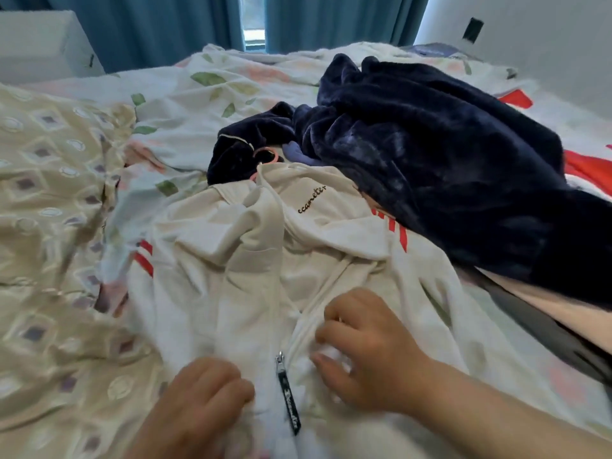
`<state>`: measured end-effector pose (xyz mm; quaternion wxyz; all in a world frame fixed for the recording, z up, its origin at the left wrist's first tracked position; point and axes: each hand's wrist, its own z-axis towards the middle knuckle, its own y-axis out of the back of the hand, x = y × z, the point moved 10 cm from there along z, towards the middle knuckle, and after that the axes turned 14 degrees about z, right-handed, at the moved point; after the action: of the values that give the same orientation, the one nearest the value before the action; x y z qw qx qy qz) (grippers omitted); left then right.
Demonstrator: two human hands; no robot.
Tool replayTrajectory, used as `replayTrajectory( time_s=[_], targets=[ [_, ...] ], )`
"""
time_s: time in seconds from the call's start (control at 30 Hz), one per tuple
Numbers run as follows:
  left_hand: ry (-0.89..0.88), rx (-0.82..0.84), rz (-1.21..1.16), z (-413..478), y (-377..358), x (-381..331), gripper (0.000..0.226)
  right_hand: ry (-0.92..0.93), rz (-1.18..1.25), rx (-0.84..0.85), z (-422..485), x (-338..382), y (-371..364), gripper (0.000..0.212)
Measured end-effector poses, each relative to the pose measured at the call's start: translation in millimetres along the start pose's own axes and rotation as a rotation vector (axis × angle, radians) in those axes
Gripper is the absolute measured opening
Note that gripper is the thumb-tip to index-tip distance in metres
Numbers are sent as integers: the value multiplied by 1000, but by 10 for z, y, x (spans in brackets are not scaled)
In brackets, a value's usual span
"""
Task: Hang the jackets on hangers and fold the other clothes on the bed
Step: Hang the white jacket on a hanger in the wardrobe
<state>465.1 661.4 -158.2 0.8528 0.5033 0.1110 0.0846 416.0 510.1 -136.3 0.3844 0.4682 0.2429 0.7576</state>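
- My left grip (202, 402) is nearest the lens. Its fingers are curled into the white jacket (251, 260), bunching the cloth just left of the zip.
- My right grip (367, 349) sits on the other side of the zip. Its fingertips are bent and pinch a fold of the same front panel.
- The zip pull (288, 397) lies between the two grips. It is a small metal slider with a flat black tab, and it looks like the one hard, slippery part here.
- The jacket is spread front-up across the near half of the bed (198, 81), collar pointing away from me. I judge it light, limp and a little stretchy, so it will sag wherever it is not supported. It has a matte knit, red stripes on the sleeves and dark script on the chest.
- A pink hanger (266, 155) shows its thin, rigid hook at the collar (it seems to be inside the shoulders already, though I cannot see that).
- I would lift by the hook or the shoulder seams, not the hem.
- A navy fleece (430, 154) is heaped beyond and to the right, overlapping the jacket's shoulder. It is plush and bulky, and probably heavier.
- A beige patterned cloth (49, 200) with a slight sheen lies rumpled on the left.
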Motion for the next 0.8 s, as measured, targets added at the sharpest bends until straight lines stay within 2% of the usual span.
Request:
replayTrajectory(
  time_s=[0.1, 0.2, 0.27, 0.3, 0.37, 0.43, 0.5, 0.53, 0.57, 0.63, 0.73, 0.8],
  targets=[
    [35, 112, 54, -239, -137, -65, 39, -148, 7, 141, -525, 181, -152, 29],
    [68, 126, 14, -259, -61, -46, 65, -319, -77, 294, -942, 285, -279, 47],
    [106, 73, -35, -322, 13, 25, 52, -380, -113, 323, -1075, 368, -309, 52],
    [171, 79, -52, -366, 31, 96, 48, -406, -119, 314, -1101, 411, -323, 49],
    [384, 127, -132, -454, -7, 283, 46, -424, -140, 240, -1076, 457, -317, 28],
    [598, 252, -224, -573, -73, 359, 38, -444, -126, 169, -1039, 485, -358, 17],
    [663, 352, -338, -611, -187, 238, 38, -520, -41, 86, -1034, 433, -319, 16],
    [652, 389, -360, -614, -231, 156, 47, -589, 0, 13, -1052, 376, -250, 12],
    [644, 418, -329, -602, -255, 87, 56, -676, 55, -35, -1093, 302, -198, 11],
    [675, 462, -207, -580, -287, 20, 57, -758, 145, -78, -1133, 218, -139, 13],
    [737, 287, -243, -445, -190, -57, 31, -803, 209, -113, -1165, 169, -14, 17],
    [795, 201, -263, -397, -82, -8, 28, -788, 196, -90, -1185, 170, 55, 22]
  ],
)
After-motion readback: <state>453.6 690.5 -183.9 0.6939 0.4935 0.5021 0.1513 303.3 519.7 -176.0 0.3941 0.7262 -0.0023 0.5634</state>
